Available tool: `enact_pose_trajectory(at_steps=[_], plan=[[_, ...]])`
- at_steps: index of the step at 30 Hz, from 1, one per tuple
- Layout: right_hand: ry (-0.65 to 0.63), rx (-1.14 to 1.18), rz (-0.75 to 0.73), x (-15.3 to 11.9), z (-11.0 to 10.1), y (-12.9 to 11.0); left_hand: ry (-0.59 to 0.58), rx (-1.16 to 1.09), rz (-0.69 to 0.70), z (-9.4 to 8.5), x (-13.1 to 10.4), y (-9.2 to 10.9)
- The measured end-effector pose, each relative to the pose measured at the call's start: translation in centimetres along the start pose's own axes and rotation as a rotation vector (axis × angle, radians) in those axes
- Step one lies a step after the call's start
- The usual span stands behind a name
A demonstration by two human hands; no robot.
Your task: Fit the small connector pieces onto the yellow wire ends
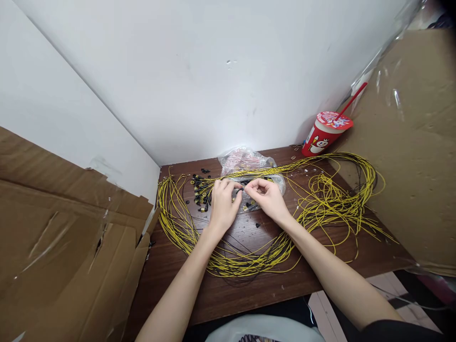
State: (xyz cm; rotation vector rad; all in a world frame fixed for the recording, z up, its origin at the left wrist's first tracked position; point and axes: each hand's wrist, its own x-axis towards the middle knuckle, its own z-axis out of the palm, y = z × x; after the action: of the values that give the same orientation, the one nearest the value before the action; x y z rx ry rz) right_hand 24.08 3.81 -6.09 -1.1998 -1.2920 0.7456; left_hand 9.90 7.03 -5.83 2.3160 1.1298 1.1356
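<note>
My left hand [225,199] is closed around a small black piece [240,190] at the middle of the table. Close to its right, my right hand [267,195] pinches something too small to make out. Beneath and behind both hands lies a clear plastic bag [238,161] with small parts in it. Several black connectors with yellow rings [201,192] sit just left of my left hand, at the ends of yellow and black wires. The long wire bundle [242,266] loops around the hands on the brown table [228,299].
A red cup [320,137] with a straw stands at the back right. Tangled yellow wires [327,190] spread over the right side. Cardboard [60,256] borders the left, more cardboard [409,156] the right, and a white wall [221,80] the back.
</note>
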Motion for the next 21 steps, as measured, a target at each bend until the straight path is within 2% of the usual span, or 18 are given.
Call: enact_pose_trajectory(at_steps=[3,6,9,21], plan=[[-0.024,0.008,0.011,-0.1,0.1,0.1,0.024,-0.512,-0.188,-0.7,-0.8,-0.1],[-0.075,0.022,0.024,-0.3,0.3,0.1,0.033,-0.807,-0.329,-1.2,-1.4,0.0],[-0.1,0.04,0.028,-0.4,0.3,0.1,0.049,-0.858,-0.359,-1.4,-1.6,0.2],[-0.119,0.065,0.027,-0.5,0.1,-0.2,0.052,-0.773,-0.365,-0.8,-1.7,-0.3]])
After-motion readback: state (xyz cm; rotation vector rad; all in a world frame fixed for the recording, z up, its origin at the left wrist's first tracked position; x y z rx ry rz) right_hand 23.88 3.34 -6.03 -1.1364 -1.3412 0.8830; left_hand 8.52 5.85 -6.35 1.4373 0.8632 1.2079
